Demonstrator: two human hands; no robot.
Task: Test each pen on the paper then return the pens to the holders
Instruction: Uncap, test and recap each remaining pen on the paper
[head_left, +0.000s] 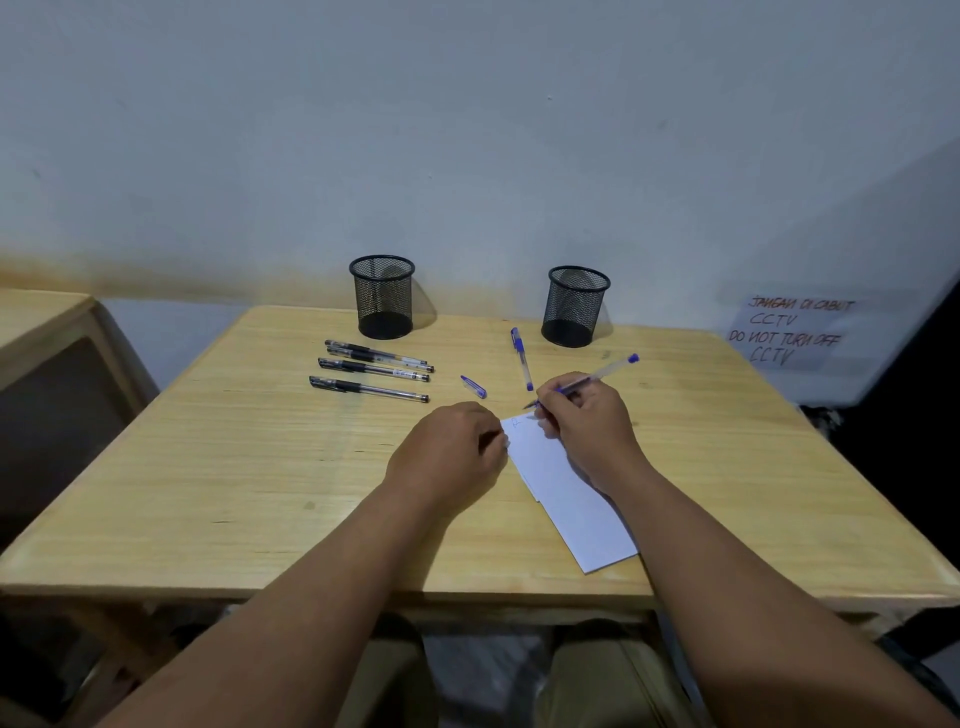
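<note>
right fingers (558, 397): I see them pinched round the blue pen (584, 383) in a writing hold, tip down at the far corner of the paper (566, 493), where a small blue mark shows
right hand (589, 431): heel resting on the sheet, which helps pin it
left fingers: curled under, so I cannot tell if they hold anything; the knuckles press the paper's left edge
left hand (447, 452): sits flat beside the sheet, steadying it
step in hand: I judge this is the test scribble for one blue pen; I'd keep the stroke short and light, keep the left hand down so the sheet doesn't slide, and leave room lower down for the rest
blue cap (473, 386): loose on the surface (249, 467) just beyond the left hand; it should go back on before the pen is returned
second blue pen (521, 358): lying capped near the right holder (575, 305)
black pens (371, 370): four in a row before the left holder (383, 296)
holders: both look empty, so nothing is returned yet
</note>
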